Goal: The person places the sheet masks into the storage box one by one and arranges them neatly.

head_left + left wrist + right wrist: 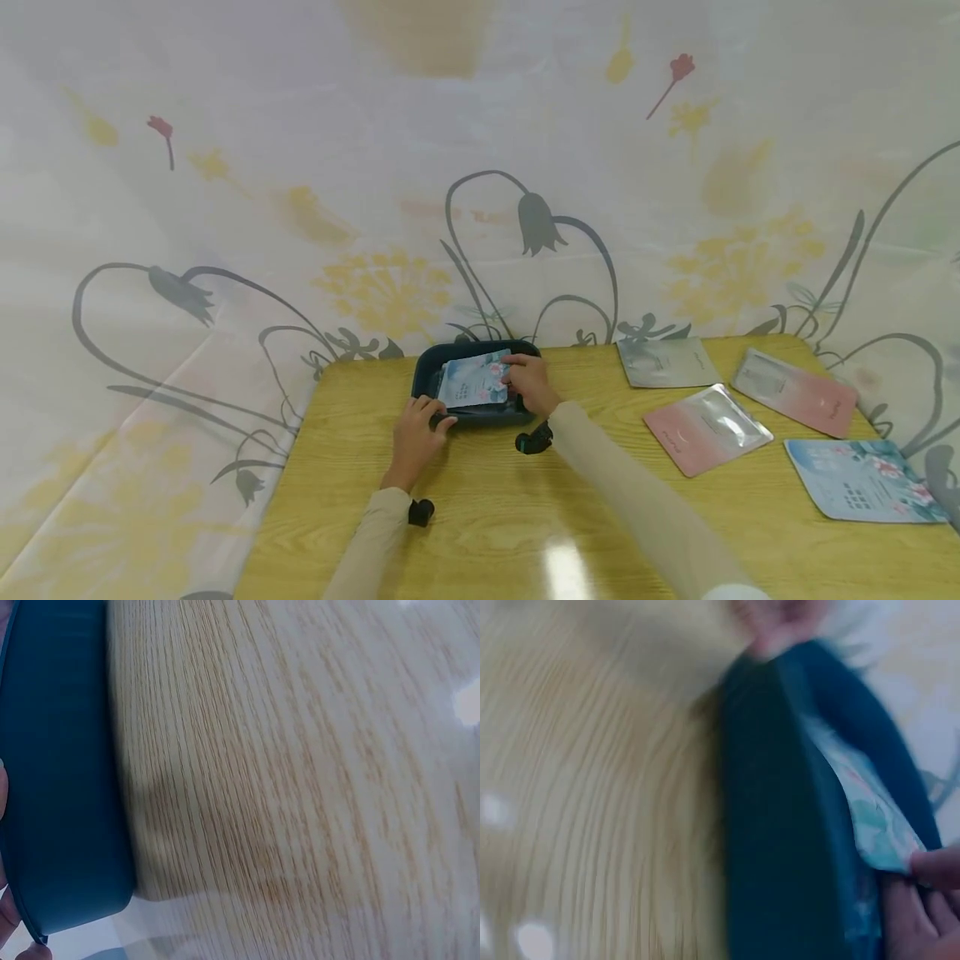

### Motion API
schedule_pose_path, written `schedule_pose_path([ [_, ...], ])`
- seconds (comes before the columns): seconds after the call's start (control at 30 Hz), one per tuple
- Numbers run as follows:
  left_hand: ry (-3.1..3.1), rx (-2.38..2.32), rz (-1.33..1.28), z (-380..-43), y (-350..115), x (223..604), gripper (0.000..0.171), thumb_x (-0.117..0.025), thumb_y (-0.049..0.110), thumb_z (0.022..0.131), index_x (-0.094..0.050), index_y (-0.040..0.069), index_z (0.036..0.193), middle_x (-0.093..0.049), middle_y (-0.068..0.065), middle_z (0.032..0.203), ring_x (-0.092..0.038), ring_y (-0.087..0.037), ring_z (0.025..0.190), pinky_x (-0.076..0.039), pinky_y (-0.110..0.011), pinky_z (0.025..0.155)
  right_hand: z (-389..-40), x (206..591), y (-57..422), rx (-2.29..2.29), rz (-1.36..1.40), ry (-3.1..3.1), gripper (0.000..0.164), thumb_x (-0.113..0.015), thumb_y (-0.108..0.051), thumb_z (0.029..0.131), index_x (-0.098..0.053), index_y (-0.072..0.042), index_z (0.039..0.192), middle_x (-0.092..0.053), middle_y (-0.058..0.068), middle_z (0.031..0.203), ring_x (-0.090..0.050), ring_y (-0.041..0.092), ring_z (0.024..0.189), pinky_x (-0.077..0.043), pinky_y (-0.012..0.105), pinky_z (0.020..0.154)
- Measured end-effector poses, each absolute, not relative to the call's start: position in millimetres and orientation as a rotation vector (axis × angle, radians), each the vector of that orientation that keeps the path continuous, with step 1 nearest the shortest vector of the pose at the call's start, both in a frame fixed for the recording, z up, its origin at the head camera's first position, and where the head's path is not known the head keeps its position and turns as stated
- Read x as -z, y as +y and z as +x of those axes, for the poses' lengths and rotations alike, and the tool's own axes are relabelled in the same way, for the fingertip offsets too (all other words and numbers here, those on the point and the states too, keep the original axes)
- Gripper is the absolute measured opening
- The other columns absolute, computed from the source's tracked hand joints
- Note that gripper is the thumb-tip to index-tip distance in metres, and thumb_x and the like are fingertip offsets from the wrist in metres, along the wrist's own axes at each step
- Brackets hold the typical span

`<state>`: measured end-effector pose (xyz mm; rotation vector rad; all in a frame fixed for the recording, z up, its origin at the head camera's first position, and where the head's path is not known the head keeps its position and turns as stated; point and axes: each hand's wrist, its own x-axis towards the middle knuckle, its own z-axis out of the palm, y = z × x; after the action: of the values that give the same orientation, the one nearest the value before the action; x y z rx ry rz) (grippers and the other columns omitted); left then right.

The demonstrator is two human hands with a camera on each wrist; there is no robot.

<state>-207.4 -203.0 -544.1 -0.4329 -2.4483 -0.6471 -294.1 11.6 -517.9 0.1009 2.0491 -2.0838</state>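
A dark blue-green plastic basin (480, 419) stands near the table's back edge, by the patterned curtain. Its long front wall fills the left side of the left wrist view. My left hand (416, 437) holds the basin's rim at the front left corner. Inside the basin lies a light-blue floral sheet mask packet (472, 382), tilted slightly. Reaching in from the right, my right hand (531, 383) pinches this packet's right edge; in the right wrist view the thumb presses on the packet's corner (885, 851). The basin's floor under the packet is mostly hidden.
On the right of the wood-grain table (465, 517) lie a silver-grey packet (667, 363), two pink-and-silver packets (705, 429) and another blue floral packet (866, 483). A white curtain with printed flowers (420, 208) hangs behind and at the sides.
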Motion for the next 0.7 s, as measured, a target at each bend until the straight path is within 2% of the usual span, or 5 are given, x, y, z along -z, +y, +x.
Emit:
schedule_pose_path([
  [0.13,-2.444,0.641,-0.436,-208,-202,544,0.022,-0.083,0.018,0.073,-0.062,0.012,0.078,-0.054,-0.001,0.080,-0.043,-0.018,0.069,-0.044,-0.035,0.060,-291,527,7,1.812,-0.129,2.452,0.045,-0.046,0.014,0.076,-0.059,0.009,0.119,-0.063,0.017,0.077,-0.017,0.011,0.043,-0.024,0.028,0.044],
  [0.37,-2.429,0.653,-0.453,-208,-201,544,0.022,-0.083,0.017,0.073,-0.062,0.011,0.078,-0.055,-0.003,0.080,-0.043,-0.018,0.069,-0.045,-0.035,0.060,-289,525,5,1.384,-0.288,2.754,0.042,-0.050,0.013,0.073,-0.059,0.015,0.114,-0.057,0.030,0.120,-0.036,0.016,0.050,-0.045,0.036,0.064],
  [0.47,-2.418,0.654,-0.453,-208,-202,544,0.022,-0.083,0.016,0.073,-0.062,0.010,0.078,-0.055,-0.003,0.080,-0.043,-0.019,0.069,-0.044,-0.035,0.059,-288,522,6,1.350,-0.338,2.774,0.040,-0.051,0.014,0.074,-0.059,0.016,0.113,-0.055,0.031,0.121,-0.055,0.029,0.076,-0.047,0.040,0.076],
  [0.57,-2.409,0.653,-0.443,-208,-202,543,0.023,-0.083,0.015,0.072,-0.062,0.011,0.078,-0.054,-0.003,0.080,-0.044,-0.019,0.069,-0.045,-0.036,0.059,-287,519,10,1.334,-0.400,2.800,0.039,-0.052,0.013,0.074,-0.060,0.015,0.112,-0.053,0.031,0.121,-0.048,0.039,0.111,-0.043,0.040,0.077],
  [0.7,-2.414,0.635,-0.437,-208,-201,544,0.023,-0.083,0.016,0.072,-0.062,0.011,0.079,-0.055,-0.002,0.080,-0.046,-0.020,0.071,-0.046,-0.037,0.060,-287,515,19,1.380,-0.484,2.778,0.043,-0.051,0.014,0.070,-0.062,0.013,0.111,-0.060,0.030,0.102,-0.047,0.031,0.073,-0.033,0.033,0.059],
])
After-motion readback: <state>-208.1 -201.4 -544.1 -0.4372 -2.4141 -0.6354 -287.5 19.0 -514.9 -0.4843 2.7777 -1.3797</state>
